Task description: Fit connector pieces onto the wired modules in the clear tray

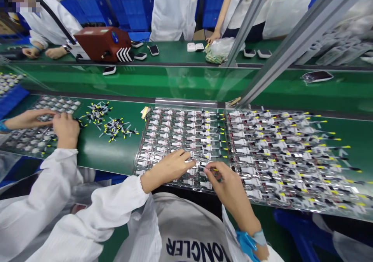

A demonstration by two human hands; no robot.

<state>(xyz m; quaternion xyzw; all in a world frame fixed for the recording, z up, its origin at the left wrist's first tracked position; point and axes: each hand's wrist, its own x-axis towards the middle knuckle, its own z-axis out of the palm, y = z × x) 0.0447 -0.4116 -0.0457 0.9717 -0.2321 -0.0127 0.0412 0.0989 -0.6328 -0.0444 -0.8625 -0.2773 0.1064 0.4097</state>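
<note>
Your left hand (171, 166) lies on the near edge of the clear tray (138, 159), released and holding nothing, its fingers stretched flat across the rows of small white wired pieces and the forefinger pointing toward your other hand. Your right hand (224, 184) hovers over the same near edge of the tray, just beside the left, thumb and forefinger pinched on a small yellow-tipped part (215, 170) that sits right above the tray's front rows. The tray itself rests on the green table (101, 153). Touching the tray's right side is a second tray (305, 208), filled with the same pieces. Left of the tray lies a loose heap of wired parts (115, 128), and farther left a co-worker's hand (66, 128) rests on the table. Beyond the tray runs a green belt (175, 83), and past it stands a red box (103, 43).
</note>
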